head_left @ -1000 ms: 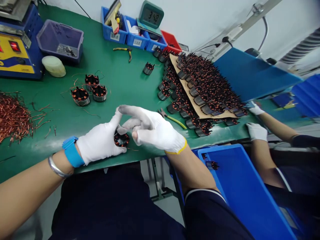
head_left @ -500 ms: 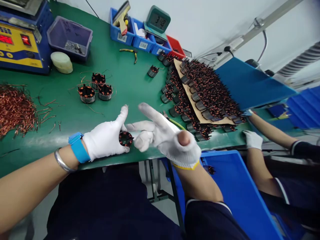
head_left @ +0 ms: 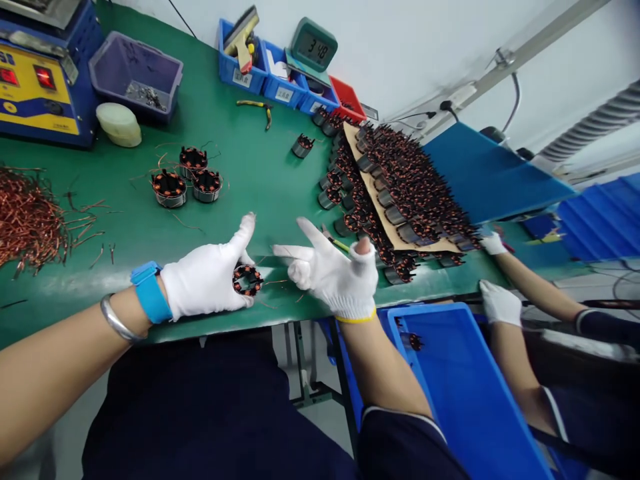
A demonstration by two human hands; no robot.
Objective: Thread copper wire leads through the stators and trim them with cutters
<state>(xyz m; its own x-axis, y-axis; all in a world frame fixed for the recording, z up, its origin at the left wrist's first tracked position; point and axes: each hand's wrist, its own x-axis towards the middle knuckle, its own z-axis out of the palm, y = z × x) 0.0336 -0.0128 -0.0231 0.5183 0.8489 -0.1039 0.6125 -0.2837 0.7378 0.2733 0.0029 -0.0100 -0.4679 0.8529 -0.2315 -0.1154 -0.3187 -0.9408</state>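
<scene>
My left hand [head_left: 207, 277], in a white glove, grips a small motor stator [head_left: 247, 280] with copper windings by its side near the front edge of the green table. Thin wire ends stick out from the stator toward the right. Just right of it is my right hand [head_left: 325, 270], also gloved, apart from the stator. Some of its fingers are stretched out and others curled, with a bare fingertip poking through the glove; I see nothing held in it. Beyond the left hand stand three more stators [head_left: 170, 189] with loose wires.
Many stators [head_left: 415, 180] are stacked on cardboard at the right. Cut copper wire [head_left: 30, 217] is heaped at the left. Cutting pliers [head_left: 330, 237] lie behind my right hand. A blue tray [head_left: 450, 373] sits below the table edge. A co-worker's gloved hand [head_left: 500, 303] is farther right.
My right hand has drawn back to the right, away from the stator, and the wire ends between them now show. My left hand keeps its hold. The view has shifted slightly.
</scene>
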